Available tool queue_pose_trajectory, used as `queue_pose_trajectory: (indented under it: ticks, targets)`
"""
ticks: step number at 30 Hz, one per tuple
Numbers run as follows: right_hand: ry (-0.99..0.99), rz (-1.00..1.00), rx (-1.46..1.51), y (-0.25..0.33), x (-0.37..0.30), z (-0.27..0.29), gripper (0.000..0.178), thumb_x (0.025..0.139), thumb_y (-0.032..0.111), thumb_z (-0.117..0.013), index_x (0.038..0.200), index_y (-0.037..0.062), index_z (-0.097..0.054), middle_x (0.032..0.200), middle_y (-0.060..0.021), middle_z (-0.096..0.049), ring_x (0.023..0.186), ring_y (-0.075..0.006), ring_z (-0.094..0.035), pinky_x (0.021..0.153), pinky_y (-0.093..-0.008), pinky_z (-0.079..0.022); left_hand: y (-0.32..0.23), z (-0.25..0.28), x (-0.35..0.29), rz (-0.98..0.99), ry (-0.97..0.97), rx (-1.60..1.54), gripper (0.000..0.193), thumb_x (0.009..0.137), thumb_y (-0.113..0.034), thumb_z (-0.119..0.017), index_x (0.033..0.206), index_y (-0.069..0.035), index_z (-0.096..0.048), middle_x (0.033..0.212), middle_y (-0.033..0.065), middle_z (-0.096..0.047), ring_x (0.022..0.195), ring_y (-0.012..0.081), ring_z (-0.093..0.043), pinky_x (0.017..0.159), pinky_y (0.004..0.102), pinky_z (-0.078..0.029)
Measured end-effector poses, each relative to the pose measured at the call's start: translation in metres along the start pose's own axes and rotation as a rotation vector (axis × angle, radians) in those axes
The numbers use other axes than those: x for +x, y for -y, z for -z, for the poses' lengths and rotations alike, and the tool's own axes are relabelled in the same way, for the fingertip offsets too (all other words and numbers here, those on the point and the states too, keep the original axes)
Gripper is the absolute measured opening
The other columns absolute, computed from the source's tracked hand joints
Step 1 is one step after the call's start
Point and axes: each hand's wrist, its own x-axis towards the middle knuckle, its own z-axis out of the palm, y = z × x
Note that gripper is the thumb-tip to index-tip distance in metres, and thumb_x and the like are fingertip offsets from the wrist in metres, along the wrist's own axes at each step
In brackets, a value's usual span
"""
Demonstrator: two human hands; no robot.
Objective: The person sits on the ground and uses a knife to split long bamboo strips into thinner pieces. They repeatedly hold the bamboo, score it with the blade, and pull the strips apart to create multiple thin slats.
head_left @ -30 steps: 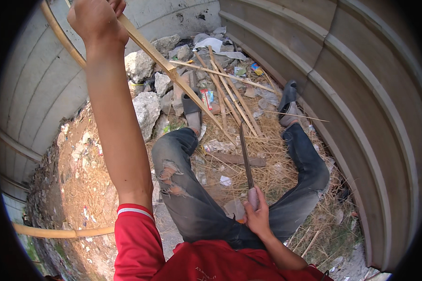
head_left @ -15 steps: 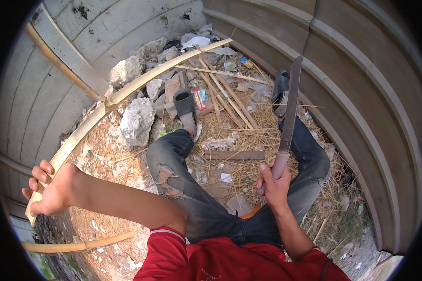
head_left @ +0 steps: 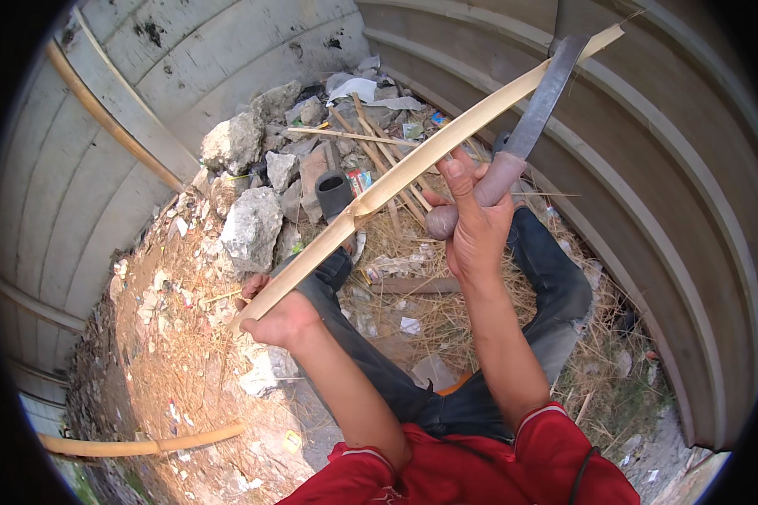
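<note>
Bamboo strip in half-curled left grip, knife in right grip

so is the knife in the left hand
No, the right hand grips the knife, while the left hand holds the lower end of the bamboo strip.

No wording legible. Red shirt: pale chest marking at the lower edge of view, partly cut off, unreadable. Litter: red, white and blue wrapper near the dark slipper, print too small to make out (colour blocks only). Green-and-white wrapper, same. Yellow scrap on ground at left: surface marks, likewise illegible.
</note>
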Motion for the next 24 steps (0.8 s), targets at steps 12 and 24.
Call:
queue_pose_trajectory:
  ticks: [12,24]
  targets:
    - [0.179,0.181,-0.339,0.016,0.083,0.019,0.015,0.087,-0.006,-0.068,0.101,-0.0061,-0.061,0.119,-0.0183,-0.069,0.084,-0.0158,-0.071,0.062,-0.0262,-0.057,0.064,0.054,-0.114,1.222,-0.061,0.755,0.052,0.105,-0.033,-0.046,0.144,0.001,-0.043,0.141,0.0154,-0.052,0.127,0.0274,-0.053,0.109,0.0421,-0.043]
    - [0.455,-0.343,-0.579,-0.091,-0.024,0.141,0.033,0.088,-0.01,-0.058,0.119,-0.001,-0.066,0.111,-0.0073,-0.073,0.088,-0.0121,-0.069,0.07,-0.0255,-0.055,0.083,-0.106,0.004,0.102,0.806,1.045,0.039,0.101,-0.024,-0.057,0.132,0.0,-0.057,0.126,0.0113,-0.062,0.112,0.0175,-0.061,0.091,0.0336,-0.052]
